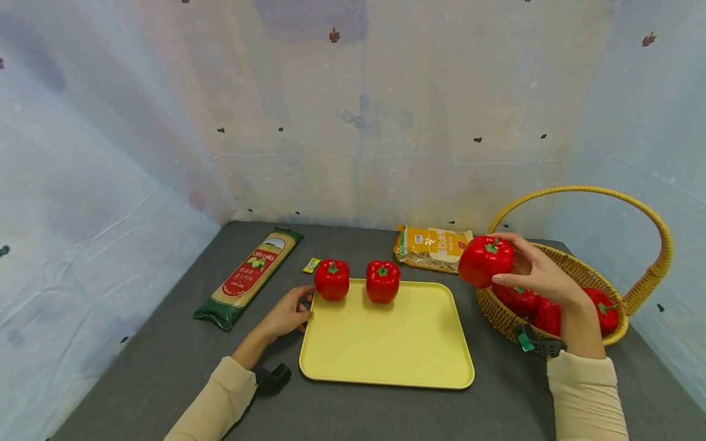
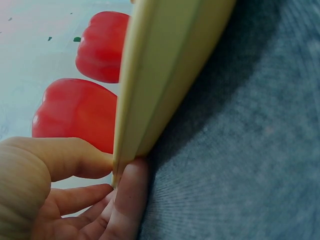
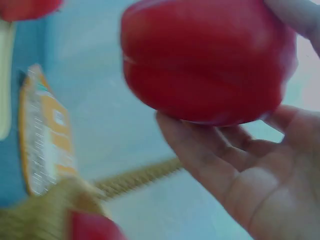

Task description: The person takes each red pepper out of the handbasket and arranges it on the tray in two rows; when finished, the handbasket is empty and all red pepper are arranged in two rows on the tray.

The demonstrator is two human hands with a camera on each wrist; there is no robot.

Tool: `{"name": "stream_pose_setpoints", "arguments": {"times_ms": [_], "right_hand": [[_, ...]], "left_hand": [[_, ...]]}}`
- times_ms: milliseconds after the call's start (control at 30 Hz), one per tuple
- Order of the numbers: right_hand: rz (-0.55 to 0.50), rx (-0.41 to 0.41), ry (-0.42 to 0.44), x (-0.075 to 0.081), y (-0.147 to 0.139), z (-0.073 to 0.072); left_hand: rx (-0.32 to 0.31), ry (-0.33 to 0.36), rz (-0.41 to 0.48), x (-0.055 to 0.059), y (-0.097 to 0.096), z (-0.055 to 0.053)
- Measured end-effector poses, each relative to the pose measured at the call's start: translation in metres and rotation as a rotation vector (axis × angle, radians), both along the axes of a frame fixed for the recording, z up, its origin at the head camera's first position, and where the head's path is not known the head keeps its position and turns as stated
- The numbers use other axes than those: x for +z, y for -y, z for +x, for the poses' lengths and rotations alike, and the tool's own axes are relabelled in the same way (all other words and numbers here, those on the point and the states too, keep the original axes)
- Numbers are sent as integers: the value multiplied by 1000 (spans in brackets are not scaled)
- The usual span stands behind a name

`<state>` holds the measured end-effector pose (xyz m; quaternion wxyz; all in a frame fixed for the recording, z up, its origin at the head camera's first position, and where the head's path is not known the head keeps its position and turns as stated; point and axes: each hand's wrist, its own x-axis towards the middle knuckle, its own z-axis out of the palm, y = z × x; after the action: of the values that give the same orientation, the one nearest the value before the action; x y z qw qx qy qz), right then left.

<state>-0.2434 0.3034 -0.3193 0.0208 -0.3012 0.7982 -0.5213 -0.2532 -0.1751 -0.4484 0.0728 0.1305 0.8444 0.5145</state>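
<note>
My right hand [image 1: 543, 272] holds a red bell pepper [image 1: 485, 262] up beside the wicker basket [image 1: 579, 269]. In the right wrist view the thumb and fingers clasp this pepper [image 3: 207, 60] from opposite sides. Several more red bell peppers [image 1: 602, 309] lie in the basket, partly hidden by my wrist. At the yellow tray's [image 1: 386, 343] left edge, my left hand [image 1: 287, 312] pinches the rim, thumb on one side and fingers on the other in the left wrist view. Two red bell peppers, a left one [image 1: 331, 282] and a right one [image 1: 383, 283], stand along the tray's far edge.
A long pasta packet [image 1: 250, 275] lies left of the tray. Behind the tray are a small yellow-green packet [image 1: 311, 265] and an orange food bag [image 1: 432, 247]. The basket's tall arched handle [image 1: 659, 263] rises at the right; a patterned curtain [image 1: 358, 122] hangs behind the table.
</note>
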Motion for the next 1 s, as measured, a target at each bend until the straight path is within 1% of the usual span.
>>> {"name": "stream_pose_setpoints", "arguments": {"times_ms": [133,300,400,500,600,700,767,1000], "right_hand": [[23,-14,-29,-13,19,-8],[107,-102,-68,-28,38,-16],[152,-152,-49,-33,47,-18],[184,-174,-22,-38,52,-20],[210,-157,-32,-43,55,-23],[215,-113,-43,-50,57,-26],[219,-90,-36,-53,58,-28],[267,-59,-24,-60,62,-30]], "left_hand": [[-7,16,15,-4,3,-2],[-7,10,2,-4,2,-1],[-4,-1,-9,1,-1,3],[-15,-8,-6,12,-4,9],[-26,-8,-3,24,-6,16],[-26,-7,-7,31,-7,20],[-23,-7,-5,32,-7,21],[-12,-15,13,30,-8,21]]}}
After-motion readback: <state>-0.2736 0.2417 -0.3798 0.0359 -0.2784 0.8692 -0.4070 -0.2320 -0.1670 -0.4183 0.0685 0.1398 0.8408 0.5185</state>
